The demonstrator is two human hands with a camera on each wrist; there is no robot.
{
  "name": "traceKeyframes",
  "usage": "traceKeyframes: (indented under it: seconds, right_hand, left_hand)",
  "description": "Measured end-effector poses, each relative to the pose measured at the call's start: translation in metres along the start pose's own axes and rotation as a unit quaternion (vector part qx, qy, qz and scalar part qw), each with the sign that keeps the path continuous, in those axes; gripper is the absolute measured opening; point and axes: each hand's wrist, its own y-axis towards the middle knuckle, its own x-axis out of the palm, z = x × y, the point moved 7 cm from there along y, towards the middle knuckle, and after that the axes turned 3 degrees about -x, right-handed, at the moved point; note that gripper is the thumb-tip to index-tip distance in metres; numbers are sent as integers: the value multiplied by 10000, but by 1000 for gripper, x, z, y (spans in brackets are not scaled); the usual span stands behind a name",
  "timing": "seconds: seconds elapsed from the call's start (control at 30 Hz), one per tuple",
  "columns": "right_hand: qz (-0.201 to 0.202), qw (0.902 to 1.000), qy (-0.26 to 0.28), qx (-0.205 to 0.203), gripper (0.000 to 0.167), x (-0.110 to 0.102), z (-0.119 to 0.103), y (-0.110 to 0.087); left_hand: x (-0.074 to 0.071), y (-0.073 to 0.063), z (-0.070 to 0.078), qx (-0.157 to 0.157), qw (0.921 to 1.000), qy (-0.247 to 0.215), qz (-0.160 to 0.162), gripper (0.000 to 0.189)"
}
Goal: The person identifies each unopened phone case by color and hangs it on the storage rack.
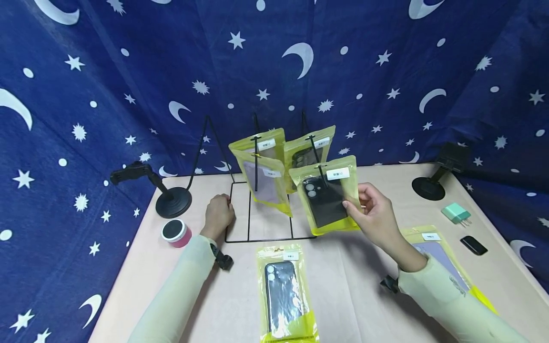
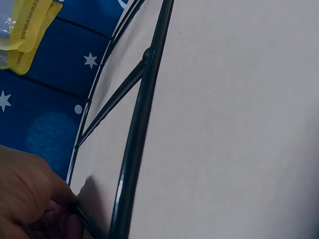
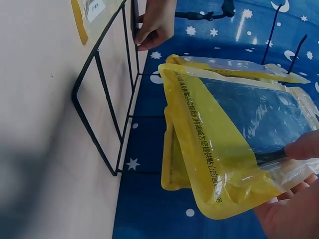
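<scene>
My right hand (image 1: 377, 214) pinches the right edge of a yellow-edged clear bag with a black phone case (image 1: 323, 205) inside, thumb in front. The bag's top is at the front of a hook on the black wire rack (image 1: 270, 240). Behind it hangs another bagged dark case (image 1: 306, 155). Two more bags, the front one with a lilac case (image 1: 267, 183), hang on the hook to the left. My left hand (image 1: 218, 216) holds the left side of the rack's base; in the left wrist view its fingers (image 2: 60, 191) curl round the wire.
A bagged black case (image 1: 280, 290) lies in front of the rack, and a bagged lilac case (image 1: 442, 257) lies partly under my right forearm. Black stands (image 1: 173, 202) flank the rack. Around are a pink jar (image 1: 177, 233), a green charger (image 1: 456, 213) and a small black oval item (image 1: 473, 245).
</scene>
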Motion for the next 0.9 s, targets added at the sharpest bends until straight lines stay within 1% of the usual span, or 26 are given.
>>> traceKeyframes:
  seconds: [0.07, 0.3, 0.5, 0.73, 0.9]
  right_hand:
    - [40, 9999, 128, 19, 23, 2, 3, 4]
    - [108, 9988, 474, 95, 22, 13, 17, 19]
    - [124, 9969, 727, 278, 22, 23, 27, 27]
    - [-17, 9978, 611, 270, 26, 33, 31, 35]
    - [-99, 9979, 496, 415, 32, 32, 35, 39]
  left_hand:
    - [0, -1, 1, -13, 10000, 8, -19, 27]
    - [-3, -2, 2, 9, 9999, 1, 124, 24]
    - [-2, -3, 3, 6, 10000, 17, 69, 25]
    - [-1, -2, 0, -51, 10000, 0, 26, 27]
    - [1, -1, -1, -30, 9999, -59, 84, 28]
